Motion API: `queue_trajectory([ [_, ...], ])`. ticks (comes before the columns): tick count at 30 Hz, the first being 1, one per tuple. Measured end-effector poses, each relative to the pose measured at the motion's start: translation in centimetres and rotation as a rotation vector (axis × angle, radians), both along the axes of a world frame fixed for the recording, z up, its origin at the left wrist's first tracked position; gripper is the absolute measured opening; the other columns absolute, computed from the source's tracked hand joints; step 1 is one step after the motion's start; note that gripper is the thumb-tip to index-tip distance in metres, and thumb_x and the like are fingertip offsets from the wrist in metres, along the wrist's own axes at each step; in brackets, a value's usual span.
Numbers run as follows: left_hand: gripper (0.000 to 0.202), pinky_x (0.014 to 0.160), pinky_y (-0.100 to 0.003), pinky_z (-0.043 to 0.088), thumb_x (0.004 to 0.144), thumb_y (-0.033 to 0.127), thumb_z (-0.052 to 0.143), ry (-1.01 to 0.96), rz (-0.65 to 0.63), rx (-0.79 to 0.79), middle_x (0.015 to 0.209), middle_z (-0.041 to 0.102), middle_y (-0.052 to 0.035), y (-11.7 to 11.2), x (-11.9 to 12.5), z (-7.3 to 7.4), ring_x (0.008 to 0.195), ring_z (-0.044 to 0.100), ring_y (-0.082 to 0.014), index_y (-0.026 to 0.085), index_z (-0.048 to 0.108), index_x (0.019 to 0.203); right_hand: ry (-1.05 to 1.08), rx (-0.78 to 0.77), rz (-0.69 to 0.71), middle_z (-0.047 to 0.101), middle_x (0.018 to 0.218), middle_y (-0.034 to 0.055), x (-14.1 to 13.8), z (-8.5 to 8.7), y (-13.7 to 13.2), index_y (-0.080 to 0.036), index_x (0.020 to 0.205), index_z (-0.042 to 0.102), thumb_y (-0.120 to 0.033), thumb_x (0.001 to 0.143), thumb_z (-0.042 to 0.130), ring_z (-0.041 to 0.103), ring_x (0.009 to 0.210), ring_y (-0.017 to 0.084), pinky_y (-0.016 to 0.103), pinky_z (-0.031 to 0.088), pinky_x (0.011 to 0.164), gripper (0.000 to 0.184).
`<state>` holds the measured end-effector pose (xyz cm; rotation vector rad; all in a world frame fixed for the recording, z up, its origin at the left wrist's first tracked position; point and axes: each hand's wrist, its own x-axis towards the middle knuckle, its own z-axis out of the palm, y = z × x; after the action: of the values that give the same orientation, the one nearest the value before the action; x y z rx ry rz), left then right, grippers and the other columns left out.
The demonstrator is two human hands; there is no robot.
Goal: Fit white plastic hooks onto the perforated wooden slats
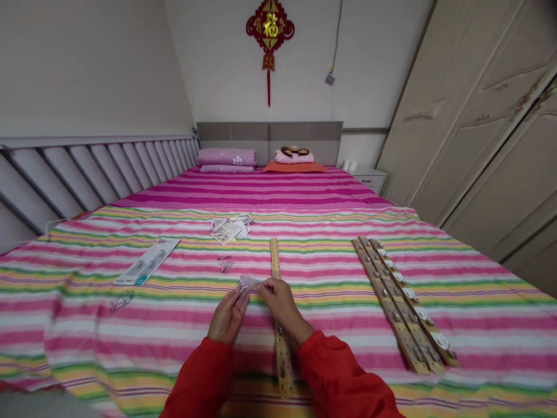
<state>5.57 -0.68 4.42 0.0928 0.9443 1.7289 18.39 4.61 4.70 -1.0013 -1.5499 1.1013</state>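
Pinching a small clear packet (249, 281) from below with the left hand (230, 313) and by its right edge with the right hand (278, 299), above the striped bedspread (326, 319), just left of the perforated wooden strip (284, 363). Might tear abruptly if tugged hard, spilling the shiny contents (244, 286); might then get lost against the busy stripes, or mixed with the loose metal pieces (225, 266) beyond.

Wall hanging (270, 26): red and gold, tasselled
Headboard (232, 131): grey, behind lilac pillows (224, 157)
Railing (89, 144): slatted, at left
Wardrobe (472, 116): beige, panelled, at right
Bedside cabinet (369, 179): white, two pale cylinders (352, 165) on top
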Motion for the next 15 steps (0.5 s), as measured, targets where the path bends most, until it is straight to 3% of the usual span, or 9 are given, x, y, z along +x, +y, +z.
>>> queue_trajectory([
  [7,0.019,0.079,-0.021,0.058,0.078,-0.004,0.057,-0.023,-0.010,0.032,0.081,0.074,-0.0049,-0.7,1.0,-0.2,0.078,0.071,-0.0119,0.013,0.065,0.075,0.149,-0.209,-0.003,0.055,0.046,-0.0023,-2.1,-0.5,0.5,-0.018,0.051,0.061,-0.030,0.062,0.064,0.046,0.047,0.013,0.024,0.035,0.048,0.017],
  [15,0.020,0.078,-0.019,0.056,0.078,-0.005,0.056,0.003,0.003,-0.009,0.082,0.073,-0.0052,-1.2,0.9,-0.2,0.080,0.070,-0.0117,0.013,0.064,0.082,0.070,-0.046,-0.007,0.053,0.052,-0.0037,-2.1,0.1,-0.4,-0.021,0.055,0.054,-0.026,0.066,0.058,0.049,0.055,0.014,0.024,0.036,0.052,0.013],
])
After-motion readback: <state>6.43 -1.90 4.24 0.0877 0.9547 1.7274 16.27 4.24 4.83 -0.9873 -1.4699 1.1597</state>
